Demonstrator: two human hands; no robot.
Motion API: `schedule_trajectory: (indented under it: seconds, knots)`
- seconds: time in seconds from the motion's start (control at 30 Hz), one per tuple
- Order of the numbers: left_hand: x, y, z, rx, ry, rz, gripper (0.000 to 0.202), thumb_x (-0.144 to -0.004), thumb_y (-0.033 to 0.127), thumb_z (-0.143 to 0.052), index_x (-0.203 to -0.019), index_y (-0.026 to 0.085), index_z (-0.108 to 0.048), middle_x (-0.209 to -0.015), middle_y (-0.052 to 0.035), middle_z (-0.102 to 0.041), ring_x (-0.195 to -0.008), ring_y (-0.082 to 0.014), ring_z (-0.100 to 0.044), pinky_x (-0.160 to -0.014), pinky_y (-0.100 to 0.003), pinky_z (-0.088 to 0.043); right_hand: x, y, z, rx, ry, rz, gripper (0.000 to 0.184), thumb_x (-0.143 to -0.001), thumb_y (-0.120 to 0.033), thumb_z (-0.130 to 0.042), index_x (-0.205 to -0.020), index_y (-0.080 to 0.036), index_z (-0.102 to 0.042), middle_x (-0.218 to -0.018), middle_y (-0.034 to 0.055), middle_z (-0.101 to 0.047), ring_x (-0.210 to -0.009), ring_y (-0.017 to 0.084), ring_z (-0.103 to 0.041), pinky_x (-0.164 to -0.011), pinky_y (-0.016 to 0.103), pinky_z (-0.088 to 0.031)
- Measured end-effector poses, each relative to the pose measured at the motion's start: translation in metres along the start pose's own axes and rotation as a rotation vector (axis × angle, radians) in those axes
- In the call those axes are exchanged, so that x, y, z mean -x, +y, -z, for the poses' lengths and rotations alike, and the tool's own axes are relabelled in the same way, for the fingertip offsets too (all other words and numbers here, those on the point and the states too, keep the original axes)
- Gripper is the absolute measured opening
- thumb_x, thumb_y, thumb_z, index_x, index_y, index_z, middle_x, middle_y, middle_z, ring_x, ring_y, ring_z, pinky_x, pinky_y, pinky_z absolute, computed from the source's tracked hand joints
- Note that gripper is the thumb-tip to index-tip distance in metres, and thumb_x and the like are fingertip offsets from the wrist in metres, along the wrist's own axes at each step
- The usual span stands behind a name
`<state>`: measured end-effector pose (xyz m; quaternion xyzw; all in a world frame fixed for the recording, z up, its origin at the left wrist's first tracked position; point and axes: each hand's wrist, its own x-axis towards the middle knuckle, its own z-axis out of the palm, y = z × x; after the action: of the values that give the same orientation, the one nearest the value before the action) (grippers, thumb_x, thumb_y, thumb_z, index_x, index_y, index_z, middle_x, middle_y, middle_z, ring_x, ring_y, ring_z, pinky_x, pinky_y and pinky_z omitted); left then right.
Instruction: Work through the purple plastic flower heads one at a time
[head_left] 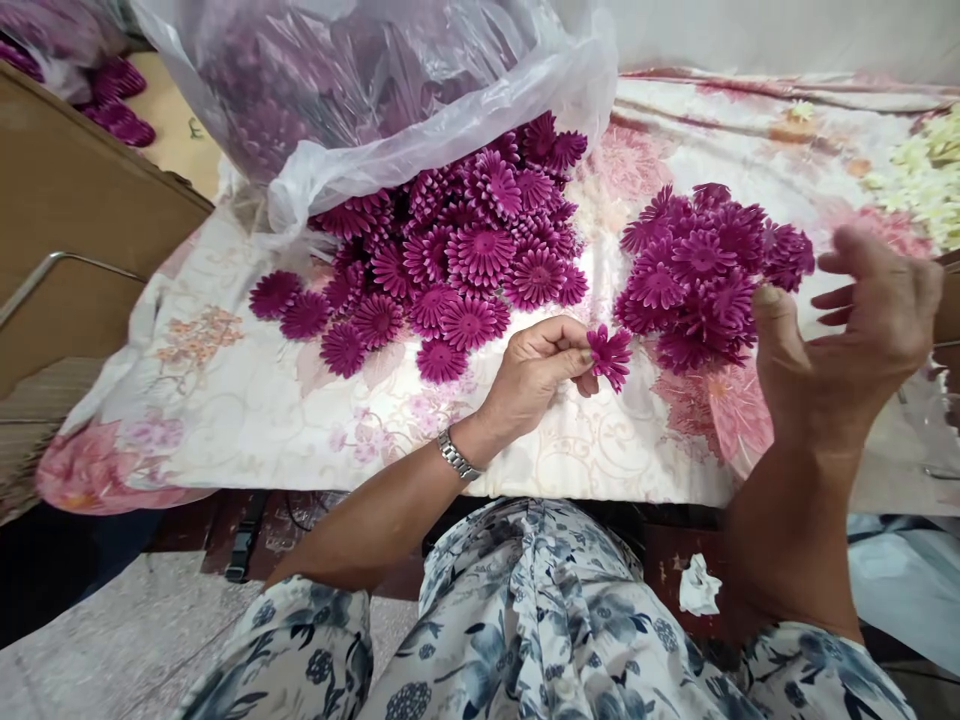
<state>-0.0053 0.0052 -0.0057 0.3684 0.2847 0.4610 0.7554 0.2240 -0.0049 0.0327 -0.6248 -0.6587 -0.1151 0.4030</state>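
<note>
Pinching a purple flower [609, 355] by its edge, the left hand [536, 365] holds it at centre frame, petals facing right toward the right hand [855, 340], which hovers nearby, fingers loosely spread and holding nothing. Just beyond lie two heaps of ridged, daisy-shaped flowers [694, 270] on the floral cloth [225, 400], one spilling from a clear plastic bag [360, 90].

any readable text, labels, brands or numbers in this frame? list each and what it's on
None readable.
Wristwatch above the left hand: seen from the band side, no dial or brand visible.
Small dark mark on the tan surface at top left: too small and blurred to read.
Clear plastic bag, floral tablecloth, purple flower piece in the left hand, and right hand: no print or lettering.
</note>
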Motion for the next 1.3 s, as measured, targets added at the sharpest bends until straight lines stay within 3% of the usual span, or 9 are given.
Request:
schedule_trajectory:
  seconds: [0.07, 0.13, 0.23, 0.37, 0.6, 1.03, 1.17, 1.23, 1.3]
  knots:
    - [0.000, 0.000, 0.000, 0.025, -0.029, -0.004, 0.016, -0.065, 0.024, -0.071, -0.070, 0.015, -0.058, -0.058, 0.0037, -0.059, -0.048, -0.0082, -0.057, -0.050, -0.021, -0.047, 0.003, -0.024, -0.005, -0.224, -0.156, 0.048, 0.045, -0.075, -0.032, -0.065, -0.116, -0.014, -0.058, -0.094, 0.0107, -0.061, -0.070, 0.014, -0.050, -0.063, 0.032, -0.043]
    - [0.001, 0.000, 0.000, 0.030, -0.050, -0.012, 0.018, -0.065, 0.025, -0.072, -0.070, 0.015, -0.060, -0.060, 0.0030, -0.060, -0.049, -0.0081, -0.058, -0.051, -0.021, -0.048, 0.007, -0.046, -0.014, -0.435, -0.513, 0.103, 0.036, -0.075, -0.034, -0.066, -0.106, -0.016, -0.062, -0.091, 0.0068, -0.063, -0.075, 0.014, -0.054, -0.066, 0.029, -0.045]
    - [0.002, 0.002, 0.000, -0.003, -0.018, -0.049, 0.016, -0.066, 0.025, -0.072, -0.072, 0.014, -0.061, -0.061, 0.0027, -0.060, -0.051, -0.0077, -0.058, -0.052, -0.021, -0.049, 0.012, -0.061, -0.028, -0.628, -0.706, -0.011, 0.021, -0.077, -0.034, -0.063, -0.088, -0.017, -0.063, -0.074, 0.0006, -0.062, -0.067, 0.011, -0.056, -0.062, 0.025, -0.045]
    - [0.003, 0.006, 0.000, -0.032, 0.060, -0.049, 0.016, -0.071, 0.028, -0.067, -0.081, 0.016, -0.061, -0.065, 0.0033, -0.058, -0.052, -0.0066, -0.055, -0.051, -0.021, -0.049, 0.013, -0.059, -0.035, -0.650, -0.626, -0.120, 0.013, -0.077, -0.030, -0.063, -0.077, -0.017, -0.062, -0.067, -0.0018, -0.061, -0.061, 0.009, -0.054, -0.057, 0.022, -0.041]
    - [0.002, 0.001, -0.002, -0.245, 0.078, -0.060, 0.020, -0.070, 0.030, -0.067, -0.073, 0.015, -0.054, -0.060, 0.0034, -0.054, -0.054, -0.0069, -0.054, -0.054, -0.020, -0.046, 0.010, -0.068, -0.035, -0.371, -0.585, -0.009, 0.023, -0.079, -0.028, -0.054, -0.060, -0.015, -0.053, -0.051, -0.0033, -0.046, -0.047, 0.006, -0.040, -0.048, 0.021, -0.031]
    - [0.002, 0.004, -0.004, -0.232, 0.070, 0.039, 0.013, -0.068, 0.020, -0.063, -0.069, 0.015, -0.051, -0.056, 0.0045, -0.051, -0.047, -0.0064, -0.050, -0.047, -0.020, -0.042, 0.025, -0.062, -0.051, -0.604, -0.571, -0.091, 0.040, -0.088, -0.036, -0.043, -0.053, -0.018, -0.039, -0.045, -0.0048, -0.038, -0.042, 0.005, -0.034, -0.042, 0.020, -0.027]
    - [0.002, 0.005, -0.003, -0.196, 0.087, 0.044, 0.010, -0.071, 0.019, -0.060, -0.067, 0.016, -0.051, -0.054, 0.0042, -0.051, -0.047, -0.0063, -0.049, -0.046, -0.019, -0.040, 0.025, -0.059, -0.050, -0.578, -0.466, -0.042, 0.015, -0.083, -0.032, -0.053, -0.080, -0.018, -0.056, -0.068, -0.0005, -0.054, -0.058, 0.009, -0.049, -0.055, 0.023, -0.041]
    - [0.002, 0.005, -0.003, -0.163, 0.110, 0.051, 0.010, -0.070, 0.020, -0.060, -0.067, 0.016, -0.051, -0.053, 0.0044, -0.050, -0.046, -0.0061, -0.049, -0.046, -0.019, -0.039, 0.025, -0.056, -0.049, -0.526, -0.269, 0.041, 0.027, -0.077, -0.029, -0.062, -0.101, -0.019, -0.056, -0.088, 0.0044, -0.059, -0.077, 0.015, -0.056, -0.070, 0.030, -0.046]
    - [0.001, 0.006, -0.003, -0.157, 0.125, 0.050, 0.010, -0.069, 0.018, -0.060, -0.066, 0.016, -0.051, -0.053, 0.0045, -0.050, -0.047, -0.0059, -0.048, -0.047, -0.019, -0.039, 0.025, -0.054, -0.049, -0.448, -0.130, 0.220, 0.032, -0.073, -0.026, -0.066, -0.103, -0.022, -0.056, -0.093, 0.0060, -0.060, -0.087, 0.019, -0.056, -0.076, 0.035, -0.046]
